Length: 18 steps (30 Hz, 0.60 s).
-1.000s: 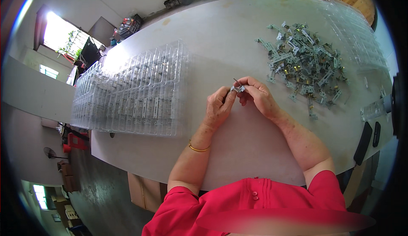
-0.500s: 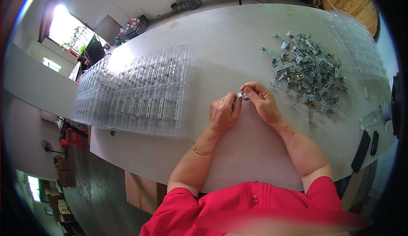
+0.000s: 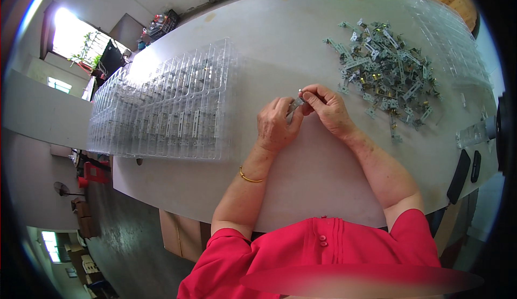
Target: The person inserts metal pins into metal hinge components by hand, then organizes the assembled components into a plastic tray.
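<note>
My left hand [image 3: 276, 124] and my right hand [image 3: 328, 107] meet over the middle of the grey table [image 3: 280, 40]. Both pinch one small metal bracket part [image 3: 296, 104] between their fingertips, held just above the tabletop. A gold bangle [image 3: 249, 177] sits on my left wrist. The pile of loose metal parts [image 3: 388, 72] lies just right of my right hand. Clear plastic trays [image 3: 172, 110] with parts set in their slots lie to the left of my left hand.
More clear trays [image 3: 452, 40] are stacked at the table's far right. Two black oblong objects [image 3: 465, 171] lie near the right front edge, beside a clear container [image 3: 474, 133]. Cardboard boxes [image 3: 180, 234] stand on the floor under the table's front edge.
Both hands stay together on the small part and have turned it slightly between the fingers. The view has shifted a little; nothing else on the table has moved.
</note>
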{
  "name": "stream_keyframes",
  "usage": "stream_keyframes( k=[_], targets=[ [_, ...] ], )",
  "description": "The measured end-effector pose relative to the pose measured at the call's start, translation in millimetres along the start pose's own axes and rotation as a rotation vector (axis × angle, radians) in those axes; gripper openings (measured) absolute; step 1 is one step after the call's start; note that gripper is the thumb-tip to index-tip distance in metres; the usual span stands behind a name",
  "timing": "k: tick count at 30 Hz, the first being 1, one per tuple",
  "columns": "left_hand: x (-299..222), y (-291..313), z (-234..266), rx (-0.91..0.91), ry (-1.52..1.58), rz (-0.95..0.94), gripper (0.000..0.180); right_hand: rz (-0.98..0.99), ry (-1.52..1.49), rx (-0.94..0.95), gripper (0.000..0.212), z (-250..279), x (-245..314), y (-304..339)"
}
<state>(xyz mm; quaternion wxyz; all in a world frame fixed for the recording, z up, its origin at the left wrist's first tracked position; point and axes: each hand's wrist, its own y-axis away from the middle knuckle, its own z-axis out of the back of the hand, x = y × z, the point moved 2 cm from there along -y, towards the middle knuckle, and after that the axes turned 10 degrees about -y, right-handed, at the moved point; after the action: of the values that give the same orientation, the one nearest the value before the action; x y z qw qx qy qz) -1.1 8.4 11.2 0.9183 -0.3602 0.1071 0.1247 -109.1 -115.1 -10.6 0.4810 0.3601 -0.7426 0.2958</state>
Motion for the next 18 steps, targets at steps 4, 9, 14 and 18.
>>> stream_keyframes(
  k=[4, 9, 14, 18],
  targets=[
    [-1.5, -1.8, 4.6, 0.045, 0.141, 0.143, 0.018, 0.047, -0.056, -0.068, 0.015, 3.3, 2.8, -0.7],
    [6.3, -1.0, 6.6, 0.266, 0.497, 0.356, 0.026, 0.062, -0.188, -0.135, 0.016, 12.6, 3.1, -4.8],
    [11.9, -0.2, 6.8, 0.436, 0.688, 0.449, 0.030, 0.072, -0.189, -0.139, 0.016, 14.0, 2.0, -5.8],
    [5.3, 1.8, 3.4, 0.450, 0.895, 0.481, 0.031, 0.073, -0.285, -0.102, 0.016, 14.3, 0.2, -6.5]
  ],
)
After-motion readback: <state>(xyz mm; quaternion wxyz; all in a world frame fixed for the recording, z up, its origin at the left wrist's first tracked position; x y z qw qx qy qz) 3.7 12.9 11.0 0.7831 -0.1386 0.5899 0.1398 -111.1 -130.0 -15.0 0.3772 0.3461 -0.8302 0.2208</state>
